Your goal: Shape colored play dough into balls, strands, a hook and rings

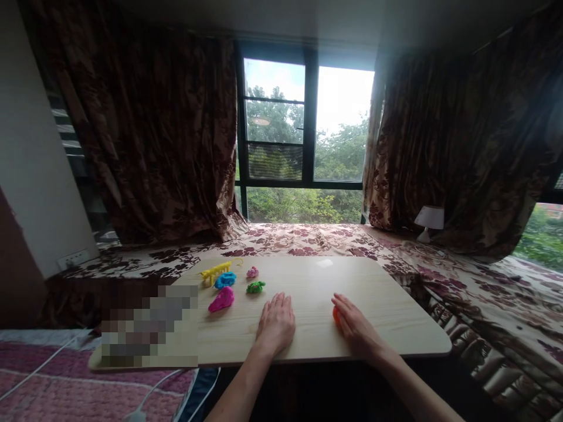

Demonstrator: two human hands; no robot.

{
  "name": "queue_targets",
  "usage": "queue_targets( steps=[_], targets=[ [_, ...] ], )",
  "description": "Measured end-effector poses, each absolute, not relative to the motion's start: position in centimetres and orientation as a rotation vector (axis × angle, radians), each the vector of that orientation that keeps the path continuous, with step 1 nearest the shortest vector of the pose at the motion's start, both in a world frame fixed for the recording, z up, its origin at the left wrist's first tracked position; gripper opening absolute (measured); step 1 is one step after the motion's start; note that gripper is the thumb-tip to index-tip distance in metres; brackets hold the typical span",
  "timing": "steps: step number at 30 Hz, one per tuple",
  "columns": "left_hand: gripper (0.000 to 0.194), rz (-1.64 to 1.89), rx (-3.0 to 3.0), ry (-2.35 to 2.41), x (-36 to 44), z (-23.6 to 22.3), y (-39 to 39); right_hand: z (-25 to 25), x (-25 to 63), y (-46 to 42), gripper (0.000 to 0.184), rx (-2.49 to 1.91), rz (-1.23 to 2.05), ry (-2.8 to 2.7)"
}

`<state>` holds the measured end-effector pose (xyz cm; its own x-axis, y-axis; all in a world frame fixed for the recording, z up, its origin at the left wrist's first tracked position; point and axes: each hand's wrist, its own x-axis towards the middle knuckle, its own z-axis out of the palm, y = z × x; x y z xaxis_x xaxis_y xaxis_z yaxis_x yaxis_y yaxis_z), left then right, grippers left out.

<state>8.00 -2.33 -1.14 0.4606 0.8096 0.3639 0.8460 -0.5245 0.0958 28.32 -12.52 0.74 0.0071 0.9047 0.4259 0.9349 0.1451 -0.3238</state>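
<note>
Daylight from the far window (338, 146) falls across a pale wooden table (308, 322), with dark patterned curtains at either side. Along its near part rest the person's two hands, well apart. On the right, the right hand (352, 321) leans with its fingers stretched and close together, and an orange piece (336, 315) shows at its left edge, touching the palm side. Whether the fingers grip it or merely cover it cannot be told (most of it is hidden, so its long axis cannot be read either). The left hand (276, 321) lies back upward, fingers extended and nearly together, with nothing visible in its hold; the orange piece is to its right, across bare wood. Nearer to this hand, on the far left, sit a green piece (255, 287) and a magenta piece (221, 299).
</note>
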Motion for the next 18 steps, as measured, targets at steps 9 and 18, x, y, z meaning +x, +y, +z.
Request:
queue_targets(
  steps=[9, 18],
  targets=[
    [0.045, -0.505, -2.606, -1.477, 8.2, 0.0, -2.8, 2.1, 22.6, -7.1, 0.04, -1.903, -0.141, -1.873],
    [0.045, -0.526, -2.594, -1.463, 8.0, -0.5, -2.6, 2.0, 28.9, -9.2, 0.044, -2.058, -0.022, -1.781]
  ],
)
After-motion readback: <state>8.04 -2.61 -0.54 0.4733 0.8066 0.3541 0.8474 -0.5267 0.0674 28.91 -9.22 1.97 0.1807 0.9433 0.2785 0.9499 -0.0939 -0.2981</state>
